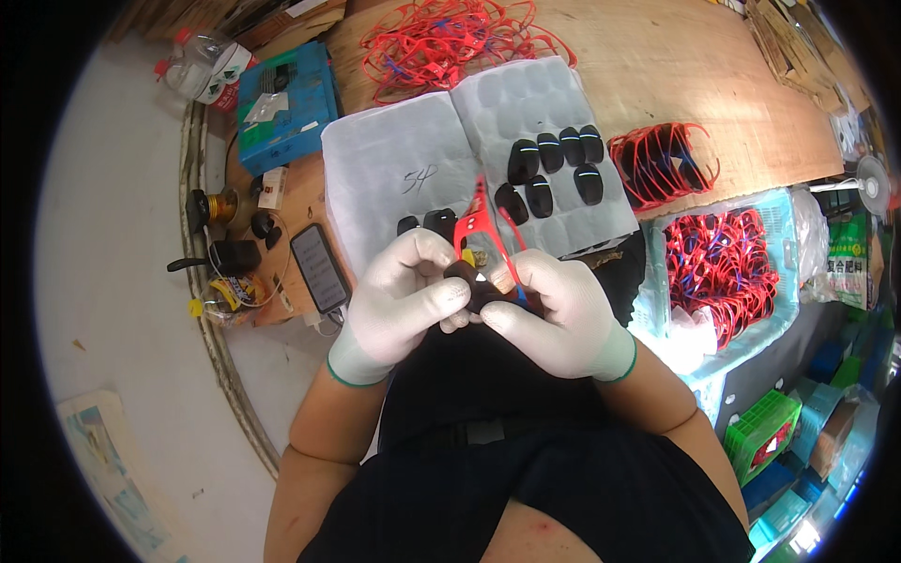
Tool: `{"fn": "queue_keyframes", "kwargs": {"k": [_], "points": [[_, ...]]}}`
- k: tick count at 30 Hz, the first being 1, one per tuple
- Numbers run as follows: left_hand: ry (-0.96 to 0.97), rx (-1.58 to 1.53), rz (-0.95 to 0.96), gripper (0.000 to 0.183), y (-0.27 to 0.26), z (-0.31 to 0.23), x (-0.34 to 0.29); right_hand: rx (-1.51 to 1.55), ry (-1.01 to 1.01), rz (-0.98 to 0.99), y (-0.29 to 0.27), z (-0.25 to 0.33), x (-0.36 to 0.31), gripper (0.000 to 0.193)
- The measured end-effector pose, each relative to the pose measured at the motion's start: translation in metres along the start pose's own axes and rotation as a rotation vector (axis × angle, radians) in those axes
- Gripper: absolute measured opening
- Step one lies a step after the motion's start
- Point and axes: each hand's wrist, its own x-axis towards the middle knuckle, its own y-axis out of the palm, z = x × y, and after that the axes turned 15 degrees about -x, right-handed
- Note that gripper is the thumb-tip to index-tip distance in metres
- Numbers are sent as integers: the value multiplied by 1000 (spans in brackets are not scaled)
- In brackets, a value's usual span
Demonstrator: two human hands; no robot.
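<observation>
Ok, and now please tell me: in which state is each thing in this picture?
Left hand: gloved, gripping the red glasses frame
Right hand: gloved, gripping it too
Red glasses frame: held, temples unfolded
Phone: screen lit
Right white tray: partly filled with dark lenses
Red frame pile: loose, tangled
Blue basket: filled with red frames
Bottles: capped

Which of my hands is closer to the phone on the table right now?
Left. Your left hand is just to the right of the phone; your right hand is farther right, across the red glasses that both hands hold.
</observation>
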Motion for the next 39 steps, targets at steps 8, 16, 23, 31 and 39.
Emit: {"fn": "queue_keyframes", "kwargs": {"k": [8,16,23,31,39], "points": [[-67,-309,123,44,-9,16,-4,89,-118,214,-6,3,3,14],[14,-177,66,29,-12,19,2,-329,-308,-34,6,-5,2,12],[-14,61,-104,35,-2,15,-2,-504,-432,-212,18,-17,-3,23],[55,237,-248,36,10,14,-6,-601,-407,-223,20,-15,0,23],[218,684,11,28,18,-6,-20,-425,-336,-133,9,-15,-4,20]]}}
